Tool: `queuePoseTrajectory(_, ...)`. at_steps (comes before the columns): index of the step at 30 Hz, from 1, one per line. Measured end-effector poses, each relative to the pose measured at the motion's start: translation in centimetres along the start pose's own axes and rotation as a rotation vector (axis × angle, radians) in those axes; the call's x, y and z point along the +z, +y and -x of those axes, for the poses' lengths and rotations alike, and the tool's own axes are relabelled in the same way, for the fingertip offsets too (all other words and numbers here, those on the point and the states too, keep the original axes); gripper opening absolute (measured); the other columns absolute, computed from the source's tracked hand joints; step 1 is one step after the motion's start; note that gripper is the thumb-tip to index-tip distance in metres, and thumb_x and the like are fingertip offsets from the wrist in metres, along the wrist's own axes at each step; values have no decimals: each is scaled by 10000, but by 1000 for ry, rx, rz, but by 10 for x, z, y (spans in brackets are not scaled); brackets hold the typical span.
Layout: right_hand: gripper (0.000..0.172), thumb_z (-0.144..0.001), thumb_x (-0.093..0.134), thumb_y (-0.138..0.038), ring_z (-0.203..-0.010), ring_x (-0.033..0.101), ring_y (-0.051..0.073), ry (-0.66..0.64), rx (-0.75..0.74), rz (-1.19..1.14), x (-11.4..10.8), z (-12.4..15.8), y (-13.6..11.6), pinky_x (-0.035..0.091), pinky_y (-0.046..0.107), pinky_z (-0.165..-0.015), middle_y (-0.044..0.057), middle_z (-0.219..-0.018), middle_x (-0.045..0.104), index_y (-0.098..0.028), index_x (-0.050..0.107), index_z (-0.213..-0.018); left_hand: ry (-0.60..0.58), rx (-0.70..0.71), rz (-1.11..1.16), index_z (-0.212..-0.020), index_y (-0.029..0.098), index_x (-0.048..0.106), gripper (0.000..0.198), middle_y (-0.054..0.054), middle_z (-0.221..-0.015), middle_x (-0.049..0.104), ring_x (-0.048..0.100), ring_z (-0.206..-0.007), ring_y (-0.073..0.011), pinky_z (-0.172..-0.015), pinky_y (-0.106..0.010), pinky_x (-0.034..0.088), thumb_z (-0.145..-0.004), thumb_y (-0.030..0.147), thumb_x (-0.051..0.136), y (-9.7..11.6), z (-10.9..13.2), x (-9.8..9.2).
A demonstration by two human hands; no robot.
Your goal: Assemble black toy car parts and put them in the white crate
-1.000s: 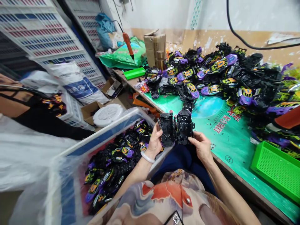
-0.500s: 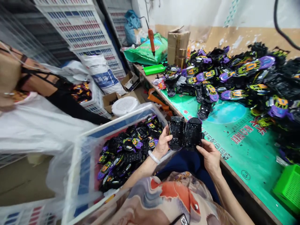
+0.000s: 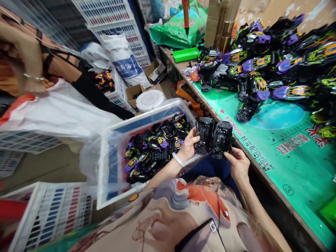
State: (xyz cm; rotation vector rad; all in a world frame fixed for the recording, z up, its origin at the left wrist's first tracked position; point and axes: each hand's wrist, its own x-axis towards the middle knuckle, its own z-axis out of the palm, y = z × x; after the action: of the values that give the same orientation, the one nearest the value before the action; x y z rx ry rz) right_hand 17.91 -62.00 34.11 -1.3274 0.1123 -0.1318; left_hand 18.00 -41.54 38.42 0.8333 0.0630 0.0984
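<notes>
Two black toy car bodies are held side by side over my lap, undersides facing up. My left hand (image 3: 188, 144) grips the left car body (image 3: 204, 135) at its outer edge, thumb on top. The right car body (image 3: 222, 139) is pinched at its lower right edge by my right hand (image 3: 238, 163). Just left of my hands, a white-rimmed bin (image 3: 101, 175) holds a heap of black, purple and yellow toy cars (image 3: 157, 143). More such cars (image 3: 257, 63) are piled on the green-covered table (image 3: 265, 150) to the right.
An orange electric screwdriver (image 3: 186, 15) hangs over a green bag (image 3: 175, 29). Near it are a green tray (image 3: 186, 54) and a cardboard piece. At left, another person's arm (image 3: 28, 52) reaches to a white sack (image 3: 68, 108). A white crate (image 3: 57, 206) stands at lower left.
The view has tilted down and to the left, so the surroundings appear shifted. Both hands keep their hold on the two car bodies. The other person's arm and the white sack have moved.
</notes>
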Motion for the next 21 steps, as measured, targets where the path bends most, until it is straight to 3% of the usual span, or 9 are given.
queuePoseTrajectory(4,373,-536,857,-319,-731,608,166,-13,45,53,23,-7,10,492,327,-714,8,-789,691,-180,686,-836,65,47,-57,-1138,219,646,544,-37,-1222,672,572,-1222,-263,-1049,-389,429,-626,342,780,7,1,-13)
queuePoseTrajectory(10,355,-537,838,-321,-729,599,162,-131,121,16,57,-8,24,474,307,-699,4,-786,689,-182,681,-824,174,103,-144,-1162,212,643,554,-41,-1246,669,570,-1229,-265,-1043,-380,429,-638,345,766,29,11,-37)
queuePoseTrajectory(21,363,-537,818,-361,-698,579,158,-172,171,36,62,-8,34,465,303,-681,-3,-772,677,-192,659,-816,226,81,-140,-1175,212,642,555,-36,-1238,676,581,-1208,-253,-1017,-363,438,-648,341,758,26,15,-45)
